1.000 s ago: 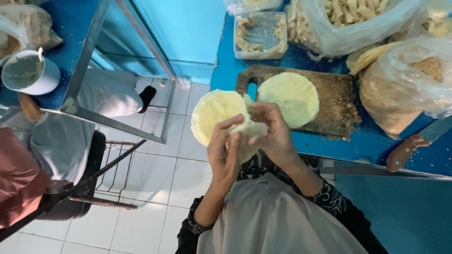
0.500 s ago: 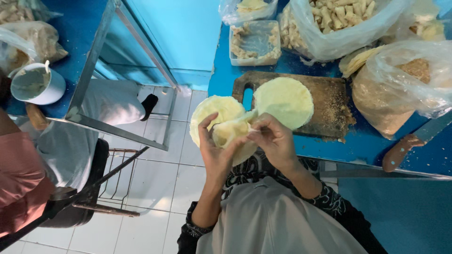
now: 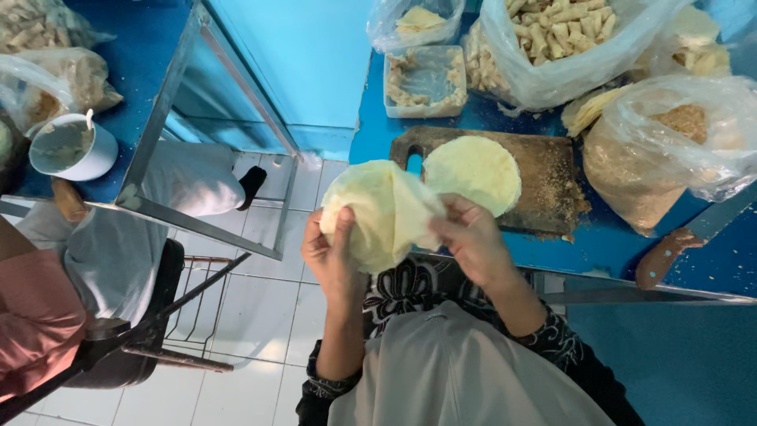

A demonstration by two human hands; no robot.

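Observation:
Both my hands hold a stack of thin, round, pale yellow wrappers (image 3: 378, 207) in front of my chest. My left hand (image 3: 331, 256) grips the stack from below, thumb on its face. My right hand (image 3: 471, 237) pinches the right edge of the top sheet, which is folded up away from the rest. One more round wrapper (image 3: 473, 170) lies flat on a worn wooden cutting board (image 3: 552, 185) on the blue table just beyond my hands.
Clear bags of rolled pieces (image 3: 568, 39) and crumbs (image 3: 670, 142), a plastic tub (image 3: 426, 79) and a brown-handled knife (image 3: 670, 252) sit on the blue table (image 3: 599, 244). At left, another person (image 3: 87, 260) sits by a second table holding a white bowl (image 3: 71, 146).
The wrapper stack has tilted toward me. My right hand has peeled the top sheet further off the stack. The view has shifted slightly.

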